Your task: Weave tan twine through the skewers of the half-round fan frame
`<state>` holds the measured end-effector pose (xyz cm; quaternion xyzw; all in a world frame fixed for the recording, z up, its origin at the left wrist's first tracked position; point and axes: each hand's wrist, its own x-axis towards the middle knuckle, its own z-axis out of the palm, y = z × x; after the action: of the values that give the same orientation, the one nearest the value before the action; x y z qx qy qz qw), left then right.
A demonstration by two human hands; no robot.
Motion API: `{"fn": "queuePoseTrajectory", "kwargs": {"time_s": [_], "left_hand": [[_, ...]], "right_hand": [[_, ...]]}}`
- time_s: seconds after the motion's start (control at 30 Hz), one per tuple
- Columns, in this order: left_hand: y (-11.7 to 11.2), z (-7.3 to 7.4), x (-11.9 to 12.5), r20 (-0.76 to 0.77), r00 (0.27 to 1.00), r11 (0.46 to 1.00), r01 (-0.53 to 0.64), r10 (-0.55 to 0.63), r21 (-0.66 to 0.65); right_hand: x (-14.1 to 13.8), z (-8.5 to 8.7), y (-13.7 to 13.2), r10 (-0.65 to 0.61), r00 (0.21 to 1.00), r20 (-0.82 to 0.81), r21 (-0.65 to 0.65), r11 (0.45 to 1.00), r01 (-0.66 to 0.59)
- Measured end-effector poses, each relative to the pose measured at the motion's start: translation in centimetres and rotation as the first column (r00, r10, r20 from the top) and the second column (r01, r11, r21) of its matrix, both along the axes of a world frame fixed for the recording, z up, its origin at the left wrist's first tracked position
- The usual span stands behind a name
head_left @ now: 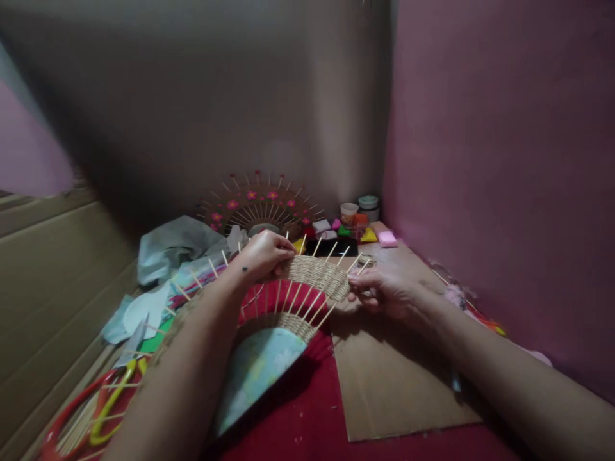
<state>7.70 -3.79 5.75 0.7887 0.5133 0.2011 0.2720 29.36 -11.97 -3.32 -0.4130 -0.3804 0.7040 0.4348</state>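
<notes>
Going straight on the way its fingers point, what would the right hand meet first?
The right hand would first meet the woven band, whose end it pinches. Beyond, roughly along that band, the left hand looks next in line, though depth is unclear from this single view.

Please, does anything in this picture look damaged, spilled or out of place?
Nothing looks plainly damaged or spilled. Slightly odd: the scissors lie at the left, where sticks of the woven fan overlap them in view, an awkward spot for them.
</notes>
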Motion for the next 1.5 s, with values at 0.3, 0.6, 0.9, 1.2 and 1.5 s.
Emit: {"fn": "queuePoseTrajectory", "kwargs": {"time_s": [0.3, 0.6, 0.9, 1.2, 1.5], "left_hand": [[-6.0, 0.3, 0.1, 0.336, 0.930, 0.908, 0.265, -0.152, -0.324], [-16.3, -9.0, -2.3, 0.613, 0.511, 0.378, 0.493, 0.603, -0.783], [-16.9, -9.0, -2.8, 0.495, -0.136, 0.513, 0.274, 0.858, -0.814], [-13.3, -7.3, -2.3, 0.707, -0.055, 0.702, 0.195, 0.705, -0.685], [-6.2, -7.6, -4.9, 0.755, 0.041, 0.727, 0.238, 0.655, -0.644]], "right_hand": [[-0.3, -0.5, 0.2, -0.043, 0.999, 0.009, -0.065, 0.997, 0.043], [0.7, -0.4, 0.0, -0.037, 0.998, -0.044, -0.007, 0.999, 0.037], [0.7, 0.6, -0.3, -0.069, 0.995, 0.067, 0.074, 0.995, 0.064], [1.7, 0.4, 0.1, -0.108, 0.977, -0.185, 0.151, 0.979, 0.136], [-0.1, -1.3, 0.7, -0.230, 0.935, -0.272, 0.034, 0.968, 0.248]]}}
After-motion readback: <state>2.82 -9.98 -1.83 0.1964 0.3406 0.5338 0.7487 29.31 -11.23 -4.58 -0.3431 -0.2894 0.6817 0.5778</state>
